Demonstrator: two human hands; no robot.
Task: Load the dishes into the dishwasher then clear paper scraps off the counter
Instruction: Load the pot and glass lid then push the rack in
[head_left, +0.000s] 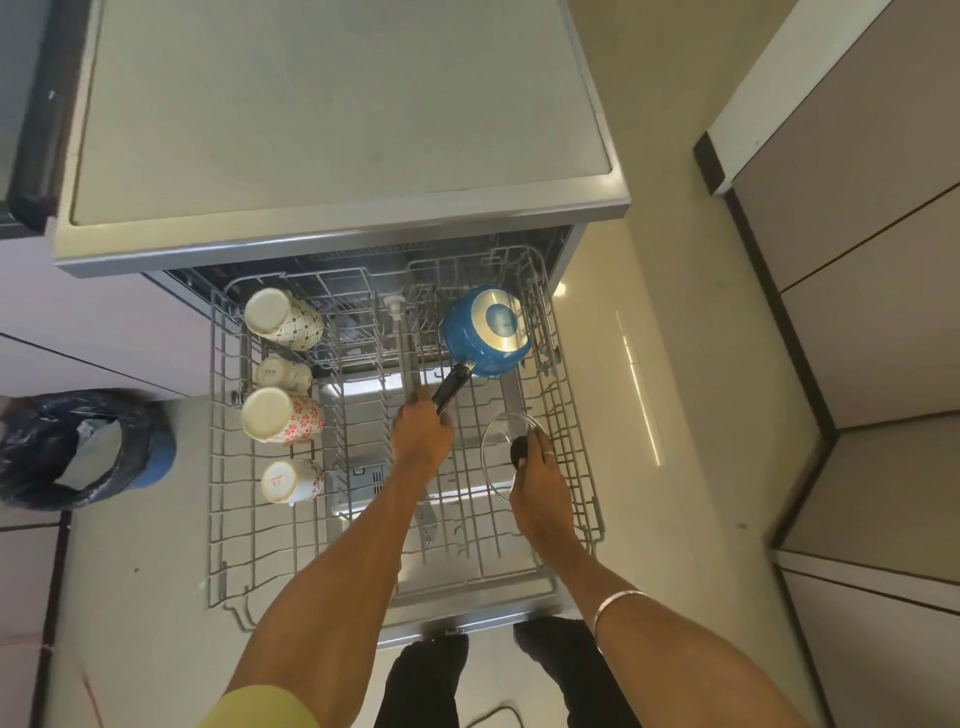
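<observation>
Blue saucepan handle gripped by left hand; right hand pinches glass lid knob.

Left hand grips the blue saucepan's handle in the rack, right hand holds a glass lid by its knob.

Pale kitchen floor, cabinets on both sides

Glossy cream floor tiles catch a long streak of light on the right. Grey-beige cabinet fronts with dark seams line the right side, topped by a white worktop edge. At left, pale lavender cabinet doors run along, and a bin lined with a black bag sits on the floor near them. At far left, a dark appliance edge shows.
</observation>
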